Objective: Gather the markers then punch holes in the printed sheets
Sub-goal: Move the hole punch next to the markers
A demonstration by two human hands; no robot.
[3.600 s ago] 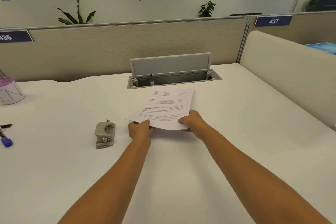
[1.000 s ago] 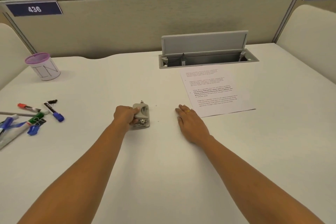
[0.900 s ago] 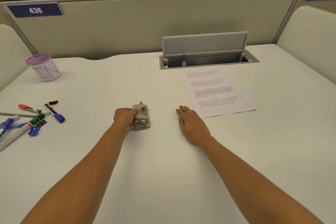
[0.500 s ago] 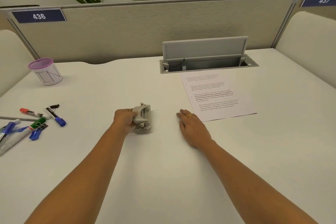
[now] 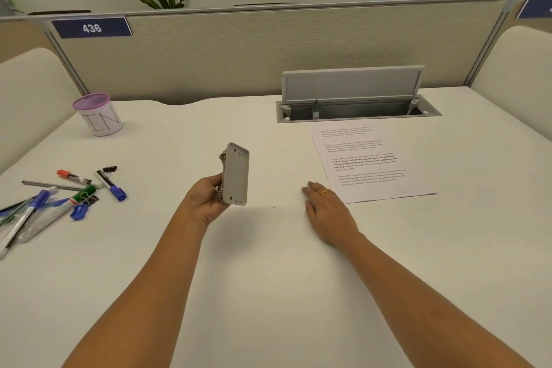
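My left hand point(image 5: 206, 199) grips a grey hole punch point(image 5: 236, 174) and holds it above the white desk point(image 5: 268, 293), tipped on its side with the flat base facing me. My right hand point(image 5: 327, 212) rests flat on the desk, fingers apart, just left of the printed sheets point(image 5: 366, 160). The sheets lie flat near the desk's cable hatch point(image 5: 355, 109). Several markers point(image 5: 74, 191) in blue, red, green and black lie scattered at the left with pens and binder clips.
A white cup with a purple mesh rim point(image 5: 98, 115) stands at the back left. Beige partition walls point(image 5: 268, 51) close off the back and both sides. The cable hatch's lid stands raised behind the sheets.
My left hand has lifted the hole punch off the desk and turned it so its underside shows. My right hand has stayed flat beside the sheets.
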